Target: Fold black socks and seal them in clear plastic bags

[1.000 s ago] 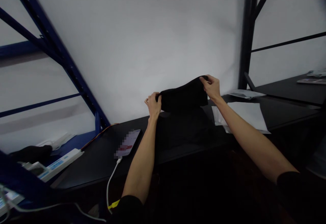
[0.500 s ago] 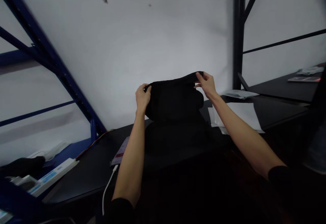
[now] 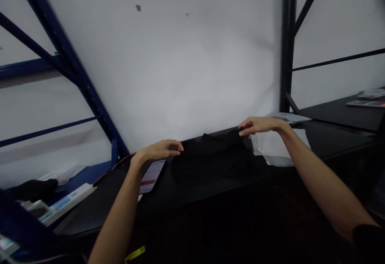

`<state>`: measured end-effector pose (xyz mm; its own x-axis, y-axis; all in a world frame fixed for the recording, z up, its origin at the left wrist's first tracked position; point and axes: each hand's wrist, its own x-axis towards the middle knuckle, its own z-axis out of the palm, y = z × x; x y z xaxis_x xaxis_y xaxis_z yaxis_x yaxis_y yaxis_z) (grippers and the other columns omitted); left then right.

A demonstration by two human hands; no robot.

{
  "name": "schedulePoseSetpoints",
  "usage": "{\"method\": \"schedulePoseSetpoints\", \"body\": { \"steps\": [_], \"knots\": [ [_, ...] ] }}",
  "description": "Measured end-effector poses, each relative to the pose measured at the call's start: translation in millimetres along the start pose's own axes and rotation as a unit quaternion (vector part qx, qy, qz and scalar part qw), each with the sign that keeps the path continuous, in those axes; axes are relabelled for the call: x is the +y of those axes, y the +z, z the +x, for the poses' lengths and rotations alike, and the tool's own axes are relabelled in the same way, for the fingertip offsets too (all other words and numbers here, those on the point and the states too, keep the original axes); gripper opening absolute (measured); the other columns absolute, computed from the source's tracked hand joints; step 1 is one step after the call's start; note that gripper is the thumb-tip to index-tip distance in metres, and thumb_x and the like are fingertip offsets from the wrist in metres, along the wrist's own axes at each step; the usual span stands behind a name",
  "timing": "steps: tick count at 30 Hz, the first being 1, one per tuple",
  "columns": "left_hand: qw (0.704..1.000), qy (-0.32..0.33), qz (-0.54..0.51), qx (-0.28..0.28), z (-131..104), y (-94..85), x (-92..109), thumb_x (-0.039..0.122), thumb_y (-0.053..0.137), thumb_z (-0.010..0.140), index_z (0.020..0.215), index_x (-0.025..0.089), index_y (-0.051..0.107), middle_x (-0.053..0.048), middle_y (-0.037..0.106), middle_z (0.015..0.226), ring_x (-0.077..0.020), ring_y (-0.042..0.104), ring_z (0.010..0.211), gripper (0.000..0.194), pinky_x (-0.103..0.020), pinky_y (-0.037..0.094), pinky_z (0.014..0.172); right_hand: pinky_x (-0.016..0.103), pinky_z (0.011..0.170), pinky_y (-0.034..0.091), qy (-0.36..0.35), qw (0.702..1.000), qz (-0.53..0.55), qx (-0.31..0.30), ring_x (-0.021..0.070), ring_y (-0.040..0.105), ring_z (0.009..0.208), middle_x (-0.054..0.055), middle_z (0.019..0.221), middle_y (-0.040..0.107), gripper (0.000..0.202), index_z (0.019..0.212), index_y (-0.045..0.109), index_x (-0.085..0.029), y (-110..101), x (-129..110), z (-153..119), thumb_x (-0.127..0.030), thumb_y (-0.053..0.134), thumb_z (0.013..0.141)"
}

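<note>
A black cloth, perhaps a garment, lies spread low over the black tabletop, its far edge slightly wrinkled. Its outline blends into the dark surface, so its exact shape is hard to tell. My left hand pinches the cloth's far left corner, thumb and fingertips close together. At the far right corner, my right hand holds the edge between thumb and fingers. A phone with a lit screen lies just below my left hand, partly beside my forearm.
White plastic bags lie right of the cloth, with another packet behind. A white power strip rests at left near the blue rack post. A black post rises at right before the white wall.
Both hands have come down with the cloth, from held up against the wall to near the tabletop. My hands are slightly farther apart, and the view has shifted a little.
</note>
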<state>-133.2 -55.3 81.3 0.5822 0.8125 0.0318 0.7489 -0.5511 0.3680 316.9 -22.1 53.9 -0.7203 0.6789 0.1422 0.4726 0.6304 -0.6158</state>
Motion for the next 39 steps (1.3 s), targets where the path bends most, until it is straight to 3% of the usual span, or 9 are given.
{"method": "schedulePoseSetpoints", "body": {
  "steps": [2, 5, 10, 15, 19, 24, 27, 33, 39],
  "knots": [
    [0.997, -0.001, -0.023, -0.068, -18, 10.2, 6, 0.044, 0.067, 0.084, 0.092, 0.031, 0.076, 0.000, 0.075, 0.098, -0.0213, 0.067, 0.095, 0.018, -0.032, 0.051, 0.087, 0.027, 0.056, 0.041, 0.047, 0.993, 0.005, -0.109, 0.0150, 0.058, 0.063, 0.000, 0.067, 0.066, 0.040, 0.081, 0.073, -0.022, 9, -5, -11, -0.062, 0.073, 0.082],
    [0.999, 0.016, -0.005, -0.047, -31, 23.0, 15, 0.048, 0.067, 0.085, 0.084, 0.031, 0.075, 0.000, 0.075, 0.096, -0.0215, 0.066, 0.093, 0.019, -0.033, 0.051, 0.086, 0.028, 0.057, 0.043, 0.096, 0.981, 0.005, -0.168, 0.0175, 0.063, 0.066, 0.002, 0.069, 0.069, 0.042, 0.091, 0.077, -0.024, 18, -6, -19, -0.064, 0.071, 0.081],
    [0.994, 0.055, 0.023, 0.091, -17, 27.7, 26, 0.043, 0.057, 0.094, 0.096, 0.030, 0.074, -0.002, 0.074, 0.103, -0.0206, 0.067, 0.097, 0.021, -0.036, 0.052, 0.091, 0.031, 0.068, 0.051, 0.046, 0.994, 0.026, -0.094, 0.0174, 0.067, 0.073, 0.005, 0.096, 0.076, 0.045, 0.110, 0.077, -0.025, 15, -7, -7, -0.062, 0.067, 0.086],
    [0.982, 0.076, 0.091, 0.148, 31, 36.1, 35, 0.037, 0.051, 0.097, 0.113, 0.028, 0.070, -0.005, 0.070, 0.117, -0.0229, 0.064, 0.111, 0.026, -0.038, 0.049, 0.102, 0.040, 0.103, 0.048, -0.028, 0.998, -0.044, 0.029, 0.0283, 0.063, 0.119, 0.006, 0.128, 0.071, 0.051, 0.125, 0.072, -0.029, 30, -11, 38, -0.064, 0.060, 0.091],
    [0.969, -0.069, 0.156, 0.180, 85, 63.4, 36, 0.035, 0.046, 0.097, 0.121, 0.021, 0.068, -0.013, 0.066, 0.126, -0.0288, 0.063, 0.115, 0.035, -0.043, 0.048, 0.103, 0.044, 0.122, 0.031, 0.024, 0.990, -0.141, 0.001, 0.0339, 0.042, 0.146, 0.009, 0.160, 0.045, 0.075, 0.152, 0.052, -0.026, 62, 4, 87, -0.072, 0.051, 0.093],
    [0.954, -0.188, 0.156, 0.174, 130, 90.5, 19, 0.045, 0.045, 0.099, 0.135, 0.021, 0.059, -0.016, 0.056, 0.145, -0.0358, 0.051, 0.136, 0.046, -0.050, 0.037, 0.113, 0.060, 0.125, 0.012, 0.214, 0.947, -0.232, -0.061, 0.0383, 0.014, 0.157, 0.015, 0.171, 0.016, 0.091, 0.165, 0.026, -0.021, 94, 33, 130, -0.077, 0.039, 0.094],
    [0.954, -0.201, 0.141, 0.172, 133, 90.5, -3, 0.048, 0.045, 0.099, 0.136, 0.022, 0.059, -0.015, 0.058, 0.145, -0.0336, 0.053, 0.135, 0.048, -0.048, 0.038, 0.113, 0.062, 0.125, 0.012, 0.194, 0.951, -0.231, -0.060, 0.0367, 0.016, 0.157, 0.014, 0.171, 0.020, 0.088, 0.166, 0.023, -0.023, 94, 42, 131, -0.077, 0.026, 0.097],
    [0.941, -0.231, 0.133, 0.209, 117, 84.7, -45, 0.038, 0.043, 0.100, 0.135, 0.016, 0.057, -0.017, 0.059, 0.142, -0.0304, 0.056, 0.133, 0.044, -0.044, 0.039, 0.112, 0.061, 0.122, 0.026, 0.160, 0.968, -0.194, -0.019, 0.0381, 0.039, 0.148, 0.007, 0.161, 0.045, 0.072, 0.152, 0.052, -0.031, 75, 54, 111, -0.070, 0.022, 0.100],
    [0.939, -0.211, 0.142, 0.231, 116, 85.5, -46, 0.029, 0.047, 0.097, 0.132, 0.016, 0.059, -0.016, 0.062, 0.137, -0.0287, 0.059, 0.128, 0.040, -0.041, 0.042, 0.110, 0.062, 0.123, 0.021, 0.178, 0.968, -0.176, 0.001, 0.0371, 0.034, 0.150, 0.005, 0.160, 0.046, 0.065, 0.149, 0.054, -0.035, 70, 65, 106, -0.069, 0.028, 0.099]
  ]
}}
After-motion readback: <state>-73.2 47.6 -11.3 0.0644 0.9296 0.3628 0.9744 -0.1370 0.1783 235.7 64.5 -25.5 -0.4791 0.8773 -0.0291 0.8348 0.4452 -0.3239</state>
